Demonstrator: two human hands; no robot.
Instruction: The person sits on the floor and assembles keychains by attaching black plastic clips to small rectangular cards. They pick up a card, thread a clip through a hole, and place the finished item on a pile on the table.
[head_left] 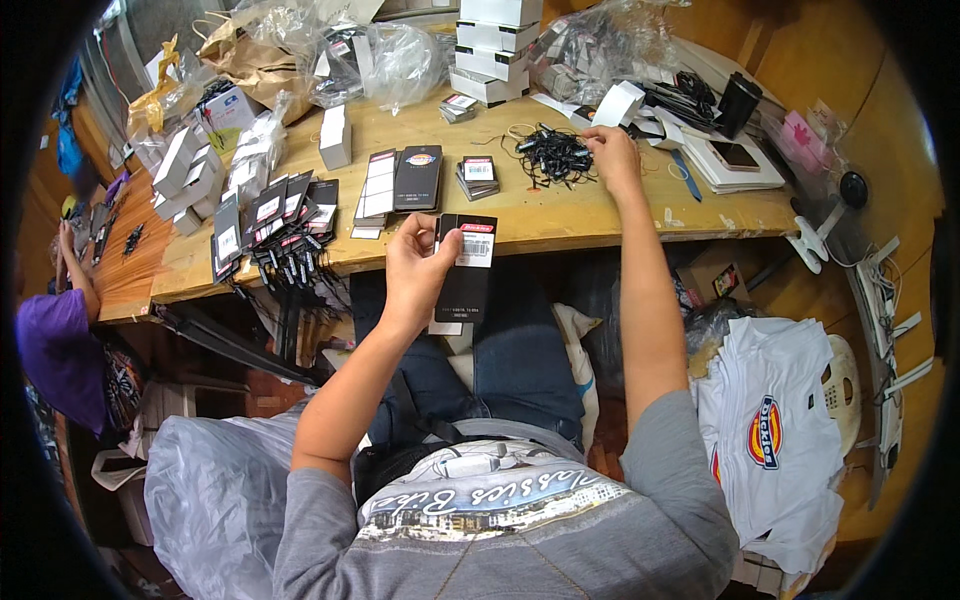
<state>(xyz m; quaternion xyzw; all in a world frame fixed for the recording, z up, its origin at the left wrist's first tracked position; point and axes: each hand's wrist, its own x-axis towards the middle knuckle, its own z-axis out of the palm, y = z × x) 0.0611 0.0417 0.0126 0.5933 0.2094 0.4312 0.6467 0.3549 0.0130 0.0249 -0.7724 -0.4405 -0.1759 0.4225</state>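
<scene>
My left hand (pixel 418 262) is closed on black hang tags (pixel 462 290), held upright over my lap. A smaller card with a red strip and a white barcode label (pixel 476 248) lies against their upper part, under my thumb. My right hand (pixel 614 158) reaches across the table to the right edge of a tangled heap of black tag strings (pixel 552 155). Its fingertips are pinched together there; what they grip is too small to make out. Between the hands on the table lie a stack of black hang tags (pixel 418 180) and a short stack of small barcode cards (pixel 478 176).
Finished-looking tags with strings (pixel 290 215) hang over the front edge at left. White boxes (pixel 495 50) are stacked at the back. A phone (pixel 733 155) lies on white paper beside a black cup (pixel 739 105). Another person in a purple shirt (pixel 70 345) works at far left.
</scene>
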